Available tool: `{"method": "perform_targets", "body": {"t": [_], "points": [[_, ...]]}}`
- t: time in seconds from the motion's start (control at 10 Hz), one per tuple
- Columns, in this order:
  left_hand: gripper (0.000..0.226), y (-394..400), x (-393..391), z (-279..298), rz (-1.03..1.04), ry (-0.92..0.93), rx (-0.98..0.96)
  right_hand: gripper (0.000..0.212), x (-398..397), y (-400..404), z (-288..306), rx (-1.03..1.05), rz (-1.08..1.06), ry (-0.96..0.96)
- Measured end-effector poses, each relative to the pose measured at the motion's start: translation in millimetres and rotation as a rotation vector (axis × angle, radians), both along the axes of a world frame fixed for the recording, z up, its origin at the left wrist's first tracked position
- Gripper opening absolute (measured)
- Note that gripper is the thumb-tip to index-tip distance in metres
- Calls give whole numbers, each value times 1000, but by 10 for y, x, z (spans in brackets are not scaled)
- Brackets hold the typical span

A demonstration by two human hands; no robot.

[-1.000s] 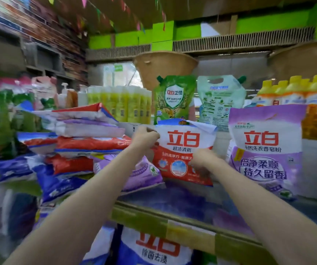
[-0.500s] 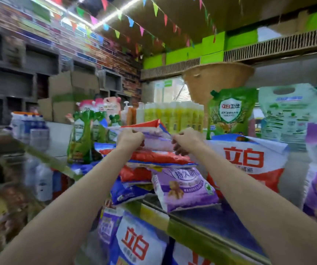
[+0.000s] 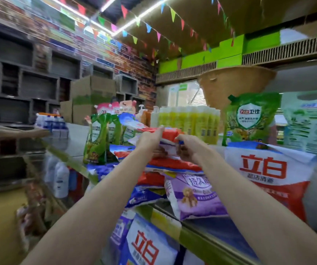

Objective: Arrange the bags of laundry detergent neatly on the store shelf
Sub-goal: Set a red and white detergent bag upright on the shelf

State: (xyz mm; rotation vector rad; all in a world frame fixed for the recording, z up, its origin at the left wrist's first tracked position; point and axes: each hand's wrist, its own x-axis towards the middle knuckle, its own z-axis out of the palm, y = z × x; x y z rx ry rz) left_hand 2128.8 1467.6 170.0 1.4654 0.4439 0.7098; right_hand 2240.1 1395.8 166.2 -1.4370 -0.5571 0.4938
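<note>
At frame centre, the left hand (image 3: 150, 139) and right hand (image 3: 187, 148) both pinch the top bag (image 3: 170, 135) of a pile. An upright red-and-white bag (image 3: 266, 175) stands to its right on the shelf (image 3: 197, 229)

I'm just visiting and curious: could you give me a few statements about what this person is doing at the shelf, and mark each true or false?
1. Both hands grip the top bag of the flat pile. True: the left hand and right hand hold the top bag.
2. The big red-and-white bag lies flat. False: it stands upright, right of the pile.
3. Yellow bottles stand behind the pile. True.
4. The purple bag tops the pile. False: it sits low, at the shelf edge.
</note>
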Motion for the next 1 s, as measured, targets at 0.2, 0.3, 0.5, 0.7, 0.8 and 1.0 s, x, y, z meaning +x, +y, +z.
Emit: {"method": "perform_targets", "body": {"t": [0.2, 0.3, 0.5, 0.7, 0.8, 1.0], "points": [[57, -191, 515, -241, 94, -234, 17, 20, -129, -717, -318, -396, 223, -291], [52, -305, 537, -269, -9, -323, 143, 25, 52, -1037, -349, -276, -64, -362], [40, -530, 406, -466, -206, -289, 119, 49, 417, -1638, -492, -184, -444, -454], [37, -887, 503, -489, -395, -310, 251, 67, 335, -2137, -643, 222, -102, -215], [45, -1099, 775, -393, -233, -283, 542, 51, 254, -2331, -562, 217, -494, -364], [56, -1304, 1158, -514, -250, -130, 649, 49, 68, -2399, -514, 126, -924, -612]]}}
